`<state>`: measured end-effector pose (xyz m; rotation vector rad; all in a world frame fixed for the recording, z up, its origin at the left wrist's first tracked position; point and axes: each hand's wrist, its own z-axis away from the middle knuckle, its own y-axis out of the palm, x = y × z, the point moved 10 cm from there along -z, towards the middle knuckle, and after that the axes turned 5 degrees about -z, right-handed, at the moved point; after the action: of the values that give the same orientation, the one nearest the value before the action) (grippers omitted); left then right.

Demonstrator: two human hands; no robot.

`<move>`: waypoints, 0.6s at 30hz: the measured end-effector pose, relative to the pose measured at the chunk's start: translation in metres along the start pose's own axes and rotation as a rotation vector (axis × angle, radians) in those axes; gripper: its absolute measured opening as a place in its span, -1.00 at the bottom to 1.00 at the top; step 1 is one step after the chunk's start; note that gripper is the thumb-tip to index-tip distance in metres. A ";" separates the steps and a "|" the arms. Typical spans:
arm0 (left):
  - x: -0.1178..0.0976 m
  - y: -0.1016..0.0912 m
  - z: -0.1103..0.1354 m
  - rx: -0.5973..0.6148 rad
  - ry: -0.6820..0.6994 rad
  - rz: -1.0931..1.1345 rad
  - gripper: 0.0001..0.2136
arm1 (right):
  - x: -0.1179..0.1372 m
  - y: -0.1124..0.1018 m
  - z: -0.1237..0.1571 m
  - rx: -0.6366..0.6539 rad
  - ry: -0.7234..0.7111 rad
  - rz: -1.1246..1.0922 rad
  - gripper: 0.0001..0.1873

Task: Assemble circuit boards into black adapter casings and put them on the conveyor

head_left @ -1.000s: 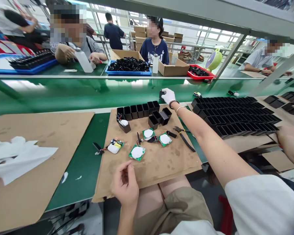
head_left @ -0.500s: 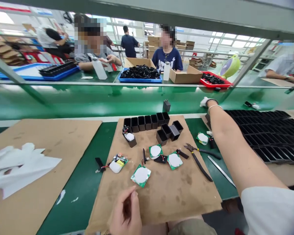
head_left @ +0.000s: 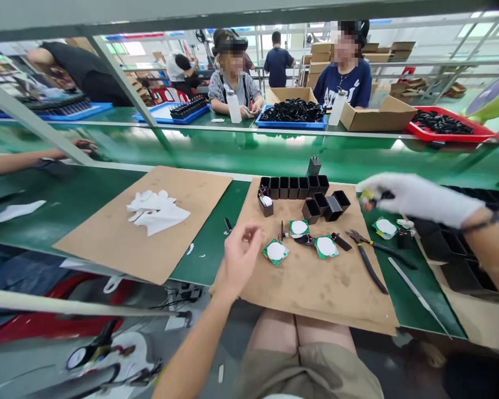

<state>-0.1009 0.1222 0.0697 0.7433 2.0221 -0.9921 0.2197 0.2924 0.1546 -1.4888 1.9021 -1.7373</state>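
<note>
My right hand (head_left: pixel 419 198), in a white glove, is raised at the right of the cardboard sheet (head_left: pixel 307 293). It holds a small circuit board (head_left: pixel 369 196) with yellow and orange parts, blurred. My bare left hand (head_left: pixel 242 256) is over the sheet's left edge, fingers curled in to the thumb; what lies between them is hidden. A black piece (head_left: pixel 228 225) shows beside it. Green circuit boards with white round pads, one of them this board (head_left: pixel 276 252), lie to its right. Behind stand black open housings (head_left: pixel 294 188), one of them a part-filled housing (head_left: pixel 265 206).
Cutting pliers (head_left: pixel 370 257) and a thin metal strip (head_left: pixel 418 293) lie at right, near rows of black housings (head_left: pixel 453 244). White gloves (head_left: pixel 158 210) rest on another cardboard sheet (head_left: pixel 108 238). A black charger (head_left: pixel 314 165) stands behind. Co-workers sit across the bench; another person's hand (head_left: pixel 85 146) is at left.
My right hand has come back from the far right with a circuit board in it. My left hand has moved forward to the sheet's left edge. The view has swung left.
</note>
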 end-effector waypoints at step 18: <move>0.056 0.081 -0.175 0.607 -0.028 -0.534 -0.66 | 0.089 0.140 0.114 0.234 0.645 0.319 -0.72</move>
<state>-0.1356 0.3199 0.0648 0.4749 1.9390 -1.9645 0.1785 0.1277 0.0463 -0.5309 1.9474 -2.3435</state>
